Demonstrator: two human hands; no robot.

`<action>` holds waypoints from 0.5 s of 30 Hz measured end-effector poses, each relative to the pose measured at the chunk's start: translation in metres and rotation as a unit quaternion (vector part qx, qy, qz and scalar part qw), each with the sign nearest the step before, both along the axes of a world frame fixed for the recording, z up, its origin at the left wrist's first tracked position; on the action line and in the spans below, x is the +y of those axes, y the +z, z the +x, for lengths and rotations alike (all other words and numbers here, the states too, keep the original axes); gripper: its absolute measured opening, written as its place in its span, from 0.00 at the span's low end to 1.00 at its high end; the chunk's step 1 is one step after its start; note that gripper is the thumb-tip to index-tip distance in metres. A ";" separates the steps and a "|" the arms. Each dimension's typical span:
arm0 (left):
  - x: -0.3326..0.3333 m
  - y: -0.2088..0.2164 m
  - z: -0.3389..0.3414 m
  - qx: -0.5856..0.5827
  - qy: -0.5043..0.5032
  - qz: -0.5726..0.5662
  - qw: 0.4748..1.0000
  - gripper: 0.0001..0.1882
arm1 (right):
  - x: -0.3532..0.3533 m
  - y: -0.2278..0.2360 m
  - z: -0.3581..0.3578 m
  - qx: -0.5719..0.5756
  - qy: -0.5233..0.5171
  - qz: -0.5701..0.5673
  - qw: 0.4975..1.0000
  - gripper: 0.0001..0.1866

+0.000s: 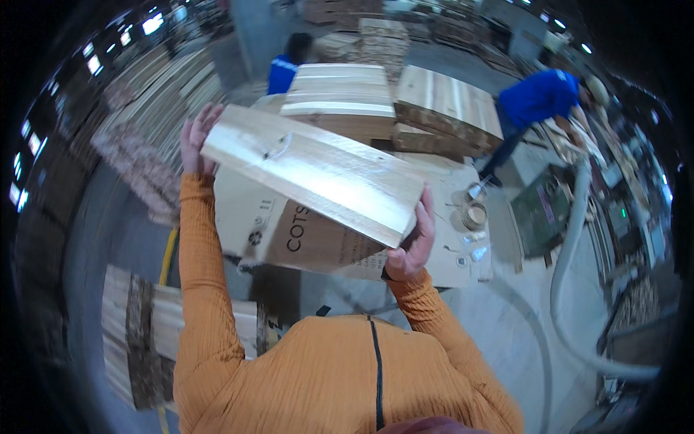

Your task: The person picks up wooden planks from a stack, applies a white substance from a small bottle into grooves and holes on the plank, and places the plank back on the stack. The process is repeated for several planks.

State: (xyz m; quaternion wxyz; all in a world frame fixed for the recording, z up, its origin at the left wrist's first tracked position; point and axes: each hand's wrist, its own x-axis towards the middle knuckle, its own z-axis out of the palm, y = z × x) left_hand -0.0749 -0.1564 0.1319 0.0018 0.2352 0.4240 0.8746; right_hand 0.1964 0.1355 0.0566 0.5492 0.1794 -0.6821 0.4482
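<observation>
Wooden board (314, 173) is held flat above a flattened cardboard sheet (289, 231) on the floor, one hand at each end, which balances its length. Left hand (196, 141) clasps the far end and right hand (412, 242) grips the near corner. Fingers under the board are hidden.

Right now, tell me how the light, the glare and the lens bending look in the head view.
Head view: bright overhead light puts glare on the pale wooden board held between the left hand and right hand; the fisheye lens bends the stacked wooden planks toward a black rim; the person in the blue top near the edge looks soft and stretched.
</observation>
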 end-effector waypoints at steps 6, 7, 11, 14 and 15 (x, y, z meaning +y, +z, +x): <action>0.011 -0.017 0.014 -0.012 -0.101 -0.011 0.995 0.44 | 0.021 0.019 -0.014 0.042 -0.079 0.004 0.996 0.34; -0.007 -0.022 0.018 0.039 -0.148 -0.002 0.988 0.45 | 0.028 0.023 -0.017 0.042 -0.073 -0.008 0.996 0.33; 0.036 -0.022 0.070 0.203 0.026 -0.174 0.963 0.43 | 0.091 0.028 -0.040 0.026 -0.114 -0.090 0.989 0.26; 0.070 -0.022 0.124 0.205 0.257 -0.201 0.923 0.42 | 0.127 0.034 -0.067 -0.017 -0.075 -0.191 0.979 0.13; 0.076 -0.021 0.138 0.189 0.283 -0.200 0.919 0.42 | 0.140 0.031 -0.071 -0.045 -0.041 -0.216 0.974 0.12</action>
